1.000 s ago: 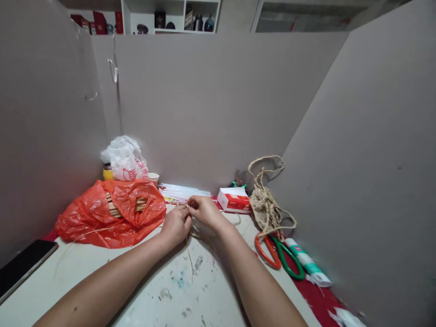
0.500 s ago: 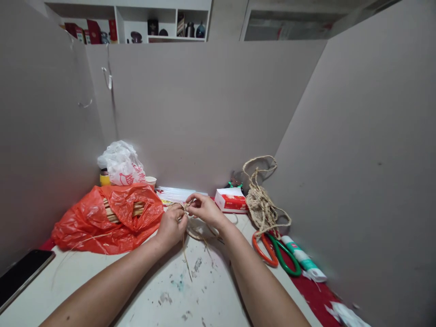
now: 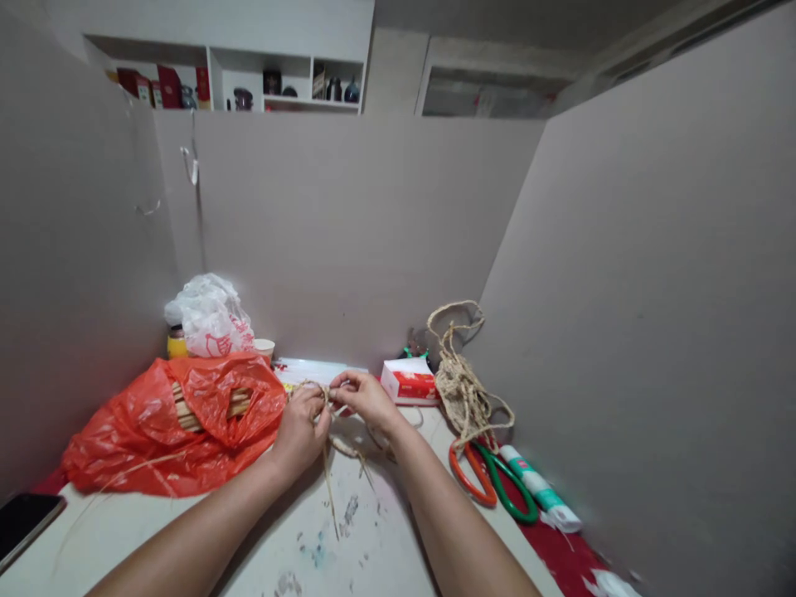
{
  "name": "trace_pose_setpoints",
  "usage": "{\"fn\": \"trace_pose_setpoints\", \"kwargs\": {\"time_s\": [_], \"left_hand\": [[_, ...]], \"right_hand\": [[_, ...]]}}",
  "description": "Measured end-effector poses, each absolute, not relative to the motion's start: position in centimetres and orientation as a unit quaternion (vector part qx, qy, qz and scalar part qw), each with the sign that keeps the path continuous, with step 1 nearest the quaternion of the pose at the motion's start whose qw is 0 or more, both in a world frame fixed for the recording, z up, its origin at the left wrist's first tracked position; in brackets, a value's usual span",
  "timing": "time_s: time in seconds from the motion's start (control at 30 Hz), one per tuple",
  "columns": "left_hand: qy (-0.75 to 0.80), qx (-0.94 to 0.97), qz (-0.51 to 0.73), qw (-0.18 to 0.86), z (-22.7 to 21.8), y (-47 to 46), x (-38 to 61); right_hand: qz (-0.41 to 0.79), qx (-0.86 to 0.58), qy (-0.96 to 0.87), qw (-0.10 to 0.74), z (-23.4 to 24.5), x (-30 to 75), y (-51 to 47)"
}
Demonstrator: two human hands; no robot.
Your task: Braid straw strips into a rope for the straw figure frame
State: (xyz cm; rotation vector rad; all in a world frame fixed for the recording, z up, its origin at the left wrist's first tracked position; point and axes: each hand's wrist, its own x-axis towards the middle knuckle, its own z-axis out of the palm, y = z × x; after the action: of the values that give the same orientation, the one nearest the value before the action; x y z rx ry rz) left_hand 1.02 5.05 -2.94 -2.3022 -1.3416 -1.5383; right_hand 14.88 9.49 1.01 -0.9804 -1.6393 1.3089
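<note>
Both hands meet over the white tabletop [image 3: 298,531], close to its far side. My left hand [image 3: 303,424] is closed round a thin braided straw cord [image 3: 307,386], whose loop shows above the knuckles. From the right, my right hand [image 3: 364,398] pinches the same cord between thumb and fingers. Loose straw ends hang below the left hand, and more of the braid [image 3: 344,448] lies on the table under the hands. The exact spot where the fingers grip is partly hidden.
Left: an orange-red plastic bag [image 3: 137,448] of straw bundles, a white bag [image 3: 208,311], a phone [image 3: 28,522]. Right: a red-and-white box [image 3: 410,383], a heap of braided rope [image 3: 463,390], orange and green handles [image 3: 513,497], a white-green roll [image 3: 541,485]. Grey partitions [image 3: 342,215] enclose the table.
The view has tilted up and shifted slightly right, so everything sits lower and further left. Both hands keep hold of the cord, with only small finger movement.
</note>
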Motion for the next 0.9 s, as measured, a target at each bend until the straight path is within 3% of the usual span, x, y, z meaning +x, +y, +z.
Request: {"fn": "trace_pose_setpoints", "kwargs": {"time_s": [0.23,0.6,0.9], "left_hand": [[-0.425,-0.747,-0.509,0.050,-2.8,4.9,1.1],[-0.438,-0.713,-0.548,-0.004,-2.3,5.6,0.9],[-0.456,-0.714,-0.531,-0.015,-2.8,6.1,0.7]], "right_hand": [[0.445,-0.425,-0.685,0.391,-0.3,14.3,10.3],[0.457,-0.359,-0.679,0.448,-0.1,14.3,10.4],[0.415,-0.439,-0.654,0.454,-0.7,13.1,10.4]]}}
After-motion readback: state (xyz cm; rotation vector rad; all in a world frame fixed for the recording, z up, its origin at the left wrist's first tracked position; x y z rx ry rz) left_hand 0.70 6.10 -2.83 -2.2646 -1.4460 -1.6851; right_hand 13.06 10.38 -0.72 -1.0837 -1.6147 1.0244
